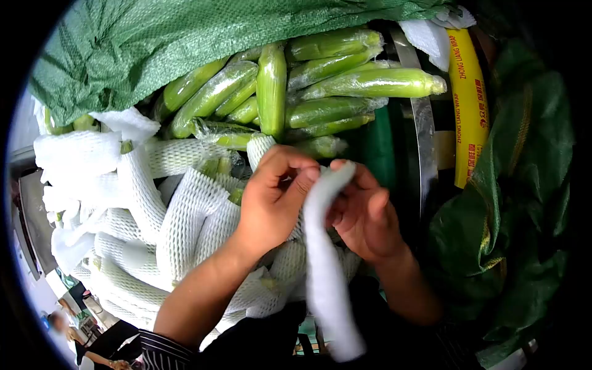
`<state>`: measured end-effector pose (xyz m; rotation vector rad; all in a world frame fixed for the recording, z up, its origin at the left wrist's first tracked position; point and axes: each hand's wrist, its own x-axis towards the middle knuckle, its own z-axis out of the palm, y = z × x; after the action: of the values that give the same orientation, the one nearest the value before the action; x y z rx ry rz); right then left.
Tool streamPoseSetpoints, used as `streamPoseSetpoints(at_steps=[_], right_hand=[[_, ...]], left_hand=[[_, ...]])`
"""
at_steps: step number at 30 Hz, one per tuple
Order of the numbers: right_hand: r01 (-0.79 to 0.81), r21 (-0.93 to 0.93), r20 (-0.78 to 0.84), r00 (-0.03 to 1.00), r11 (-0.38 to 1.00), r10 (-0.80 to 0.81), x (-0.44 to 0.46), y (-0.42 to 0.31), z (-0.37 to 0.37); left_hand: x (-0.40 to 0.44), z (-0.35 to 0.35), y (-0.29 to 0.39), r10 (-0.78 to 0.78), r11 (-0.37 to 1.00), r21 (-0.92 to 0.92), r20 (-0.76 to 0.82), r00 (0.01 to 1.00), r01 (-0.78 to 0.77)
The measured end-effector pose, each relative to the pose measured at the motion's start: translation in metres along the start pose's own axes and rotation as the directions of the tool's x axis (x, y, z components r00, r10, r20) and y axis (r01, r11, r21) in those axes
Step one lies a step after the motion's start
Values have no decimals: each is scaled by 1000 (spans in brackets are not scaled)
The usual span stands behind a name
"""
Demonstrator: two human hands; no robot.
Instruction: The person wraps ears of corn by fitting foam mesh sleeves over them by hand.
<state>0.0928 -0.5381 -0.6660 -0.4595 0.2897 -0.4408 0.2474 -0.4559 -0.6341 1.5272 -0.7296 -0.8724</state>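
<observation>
A long white foam net sleeve (324, 265) hangs down between my hands, its upper end bent over near my fingertips. My left hand (277, 197) pinches the top of the sleeve between thumb and fingers. Beside it, my right hand (367, 216) has its fingers curled behind the sleeve's upper end, with the thumb standing apart. Just above the hands lie several green zucchini in clear film, one of them upright (271, 89). Many zucchini in white foam nets (188, 225) are piled to the left and below.
Green woven sacking (185, 37) covers the top, and dark green sacking (512, 203) lies at the right. A yellow printed wrap box (467, 105) stands beside a metal strip (424, 135). A person (60, 322) is at the lower left, far off.
</observation>
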Motion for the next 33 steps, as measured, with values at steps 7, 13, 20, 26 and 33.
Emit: streamPoseSetpoints(at_steps=[7,13,20,26,33], right_hand=[[-14,-485,-292,945,874,-147,11,21,-1],[35,-811,-188,930,585,-315,-2,13,1],[397,-796,221,894,456,-390,-28,-12,-40],[302,-701,-71,872,646,-484,-80,-28,-176],[123,-633,-179,938,764,-298,-86,-60,-203]], left_hand=[[-2,-1,-26,142,979,168,-149,979,-117],[4,-21,-6,268,811,545,-28,963,-210],[46,-122,-27,192,-280,943,240,952,-181],[81,-93,-14,-279,-442,746,413,867,-498],[64,-93,55,-297,-61,897,402,866,-437]])
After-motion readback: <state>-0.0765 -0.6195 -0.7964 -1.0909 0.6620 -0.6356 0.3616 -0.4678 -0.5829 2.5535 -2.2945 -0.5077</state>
